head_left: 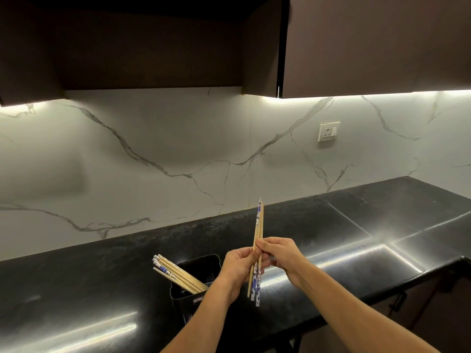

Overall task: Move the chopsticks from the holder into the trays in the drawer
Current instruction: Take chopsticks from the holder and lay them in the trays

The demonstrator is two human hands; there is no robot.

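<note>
A black rectangular holder (pixel 196 266) stands on the dark countertop, with several wooden chopsticks (pixel 175 273) leaning out of it to the left. Above and right of the holder, both hands hold a small upright bundle of chopsticks (pixel 258 225) with blue-and-white patterned ends. My left hand (pixel 239 266) grips the bundle around its middle. My right hand (pixel 283 253) pinches the same bundle from the right. The drawer and its trays are out of view.
The black countertop (pixel 356 225) runs along a white marble backsplash, with its front edge at the lower right. A wall socket (pixel 328 131) sits on the backsplash. Dark cabinets (pixel 369 44) hang overhead.
</note>
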